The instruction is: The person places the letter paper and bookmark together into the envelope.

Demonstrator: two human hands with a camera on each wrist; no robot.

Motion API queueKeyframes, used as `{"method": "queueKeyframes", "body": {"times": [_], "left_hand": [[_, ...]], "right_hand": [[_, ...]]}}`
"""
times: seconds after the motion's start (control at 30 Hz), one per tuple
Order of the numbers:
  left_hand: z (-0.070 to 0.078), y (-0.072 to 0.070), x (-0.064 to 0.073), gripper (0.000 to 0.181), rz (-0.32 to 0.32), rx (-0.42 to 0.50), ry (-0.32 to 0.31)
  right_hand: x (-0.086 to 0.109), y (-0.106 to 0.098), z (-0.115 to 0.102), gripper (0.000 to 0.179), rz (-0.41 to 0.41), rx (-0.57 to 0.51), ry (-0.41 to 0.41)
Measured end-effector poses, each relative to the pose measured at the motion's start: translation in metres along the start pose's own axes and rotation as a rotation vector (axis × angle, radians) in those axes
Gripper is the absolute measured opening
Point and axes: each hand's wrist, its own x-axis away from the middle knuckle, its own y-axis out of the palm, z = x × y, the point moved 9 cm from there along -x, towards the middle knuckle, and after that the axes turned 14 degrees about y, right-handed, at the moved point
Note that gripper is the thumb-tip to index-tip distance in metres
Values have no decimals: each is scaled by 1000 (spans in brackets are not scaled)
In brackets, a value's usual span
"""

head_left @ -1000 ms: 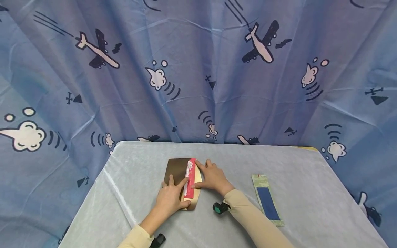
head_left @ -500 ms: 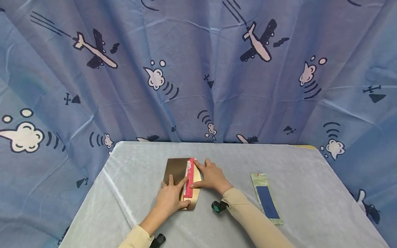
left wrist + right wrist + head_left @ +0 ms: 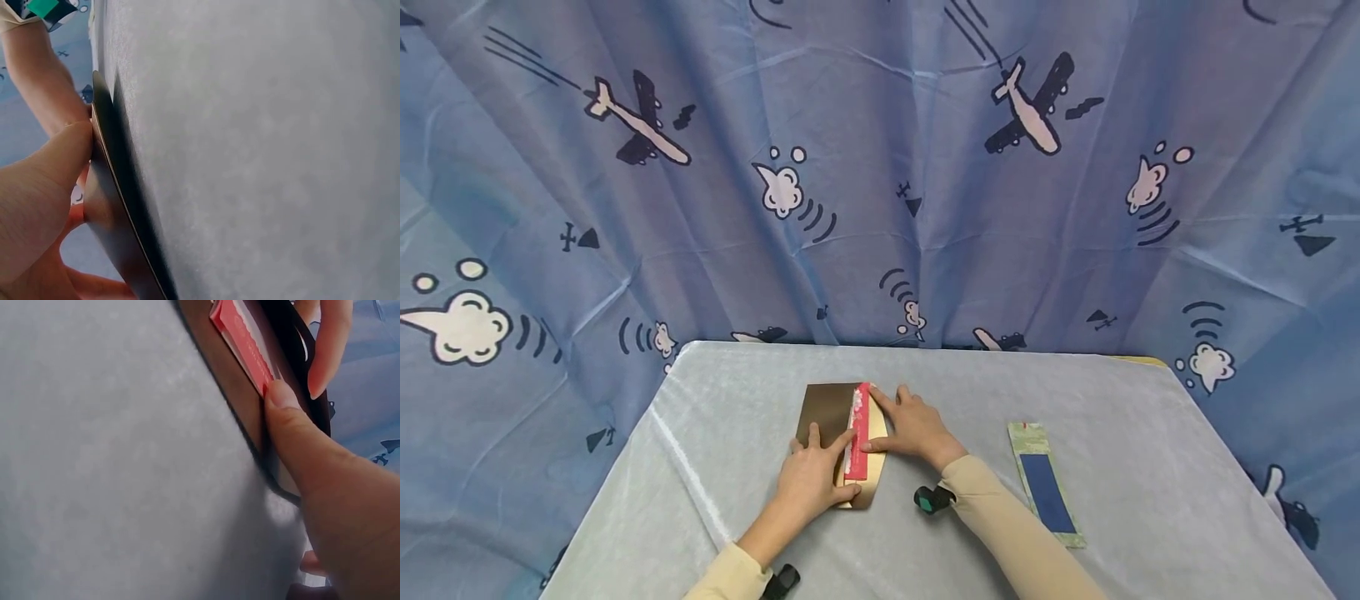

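Note:
A shiny gold-brown sheet [image 3: 829, 410] lies on the grey-covered table [image 3: 737, 400], with a red patterned strip [image 3: 860, 433] on its right half. My left hand [image 3: 811, 475] rests flat on the sheet's near left part, index finger reaching to the strip. In the left wrist view its thumb [image 3: 56, 169] presses the sheet's edge [image 3: 119, 237], which stands slightly off the cloth. My right hand [image 3: 906, 427] lies along the strip's right side, index finger straight. Its thumb [image 3: 300, 437] touches the red strip's [image 3: 244, 344] near end on the sheet [image 3: 231, 394].
A green strip with a dark blue centre [image 3: 1045, 483] lies on the table to the right of my right forearm. A blue curtain printed with aeroplanes [image 3: 880, 167] hangs behind and around the table. Bare cloth [image 3: 1150, 433] stretches to the right.

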Motion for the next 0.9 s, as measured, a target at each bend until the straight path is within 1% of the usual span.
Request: {"method": "queueKeyframes", "body": {"times": [0.1,0.27,0.57,0.77,0.9], "left_hand": [[0,1,1,85,-11,4,0],[-1,0,0,85,-1,3,-1],[0,0,1,86,-10,1,0],[-1,0,0,84,-8,2,-3],[-1,2,0,84,-20,8,-8]], "right_hand": [[0,2,2,111,-16,-11,-6],[-1,1,4,109,-22,-42,-24],[-1,1,5,107,-60,-73,-41],[-1,2,3,95,-44,-49,-68],[-1,4,2,93,-25,-38,-67]]}}
